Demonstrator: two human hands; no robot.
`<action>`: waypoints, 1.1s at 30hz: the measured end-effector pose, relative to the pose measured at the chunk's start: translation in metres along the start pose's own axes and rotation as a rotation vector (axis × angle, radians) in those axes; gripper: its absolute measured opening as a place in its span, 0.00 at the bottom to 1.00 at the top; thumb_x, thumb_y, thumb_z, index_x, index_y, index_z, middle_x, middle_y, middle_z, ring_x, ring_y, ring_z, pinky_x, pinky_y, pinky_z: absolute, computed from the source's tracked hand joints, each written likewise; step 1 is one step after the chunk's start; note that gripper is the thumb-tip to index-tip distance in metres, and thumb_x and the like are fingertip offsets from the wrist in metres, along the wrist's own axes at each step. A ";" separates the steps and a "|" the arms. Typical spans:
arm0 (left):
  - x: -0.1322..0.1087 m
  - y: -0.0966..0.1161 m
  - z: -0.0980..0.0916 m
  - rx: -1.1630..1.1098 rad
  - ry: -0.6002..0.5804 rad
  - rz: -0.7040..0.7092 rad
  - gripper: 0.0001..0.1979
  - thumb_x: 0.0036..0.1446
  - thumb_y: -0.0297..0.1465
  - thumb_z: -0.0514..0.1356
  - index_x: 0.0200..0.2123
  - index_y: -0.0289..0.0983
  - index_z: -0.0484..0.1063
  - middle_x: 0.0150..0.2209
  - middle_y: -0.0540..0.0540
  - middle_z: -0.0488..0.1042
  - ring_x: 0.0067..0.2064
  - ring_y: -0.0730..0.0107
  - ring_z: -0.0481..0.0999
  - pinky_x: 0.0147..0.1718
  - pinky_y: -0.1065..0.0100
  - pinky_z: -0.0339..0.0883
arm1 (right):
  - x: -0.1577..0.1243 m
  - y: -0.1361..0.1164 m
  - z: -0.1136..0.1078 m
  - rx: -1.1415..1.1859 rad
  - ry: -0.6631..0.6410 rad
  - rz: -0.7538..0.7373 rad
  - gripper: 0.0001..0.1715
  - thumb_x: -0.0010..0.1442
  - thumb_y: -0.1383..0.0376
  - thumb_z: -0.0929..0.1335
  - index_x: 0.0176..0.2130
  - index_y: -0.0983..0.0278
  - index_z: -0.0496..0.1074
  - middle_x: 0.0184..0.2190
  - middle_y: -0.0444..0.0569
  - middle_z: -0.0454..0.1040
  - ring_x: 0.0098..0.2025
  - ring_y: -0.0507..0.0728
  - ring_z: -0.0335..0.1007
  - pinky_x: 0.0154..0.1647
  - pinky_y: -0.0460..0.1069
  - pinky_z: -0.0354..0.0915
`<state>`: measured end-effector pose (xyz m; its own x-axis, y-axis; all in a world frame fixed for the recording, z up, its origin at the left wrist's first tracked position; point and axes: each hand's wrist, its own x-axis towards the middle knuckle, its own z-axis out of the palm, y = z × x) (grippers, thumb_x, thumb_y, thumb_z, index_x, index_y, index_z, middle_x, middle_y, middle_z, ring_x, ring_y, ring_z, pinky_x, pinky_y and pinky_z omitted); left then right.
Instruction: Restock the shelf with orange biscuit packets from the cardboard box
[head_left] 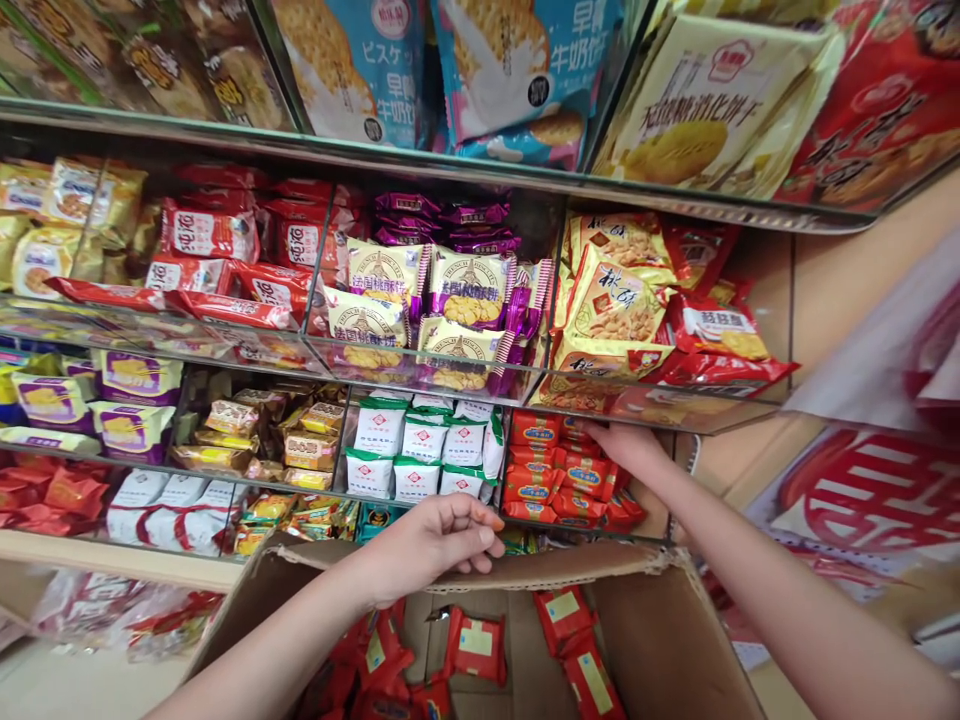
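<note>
My left hand (442, 540) hovers over the far rim of a cardboard box (645, 620), its fingers loosely bent and slightly apart, with nothing visible in them. Inside the box lie several small red snack packets (476, 645), some in a heap at the left and others against the right side. My right hand (622, 447) reaches into a shelf compartment stacked with red-orange packets (534, 485). Its fingertips are hidden under the shelf above and among the packets, so whether they grip one cannot be seen.
White-and-green packets (420, 437) fill the compartment to the left. Above, a shelf with a clear front lip (435, 375) holds purple-and-cream biscuit packs (469, 285) and yellow walnut-cookie packs (615, 295). Larger blue biscuit bags (525, 70) stand on top. Plastic-wrapped goods (127, 610) lie at lower left.
</note>
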<state>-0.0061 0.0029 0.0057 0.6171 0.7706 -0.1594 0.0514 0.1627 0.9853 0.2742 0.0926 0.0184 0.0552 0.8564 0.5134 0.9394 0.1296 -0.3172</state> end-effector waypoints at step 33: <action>-0.003 -0.002 0.002 0.023 0.034 0.017 0.16 0.48 0.38 0.61 0.36 0.34 0.67 0.34 0.45 0.75 0.31 0.74 0.73 0.31 0.71 0.61 | -0.206 -0.141 0.100 -0.320 -0.914 -0.416 0.22 0.53 0.76 0.59 0.47 0.66 0.67 0.46 0.58 0.67 0.44 0.64 0.65 0.35 0.56 0.67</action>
<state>-0.0069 -0.0011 0.0048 0.5908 0.7937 -0.1447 0.0598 0.1357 0.9889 0.0968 -0.0521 -0.1219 -0.4433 0.8427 -0.3055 0.8784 0.4763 0.0392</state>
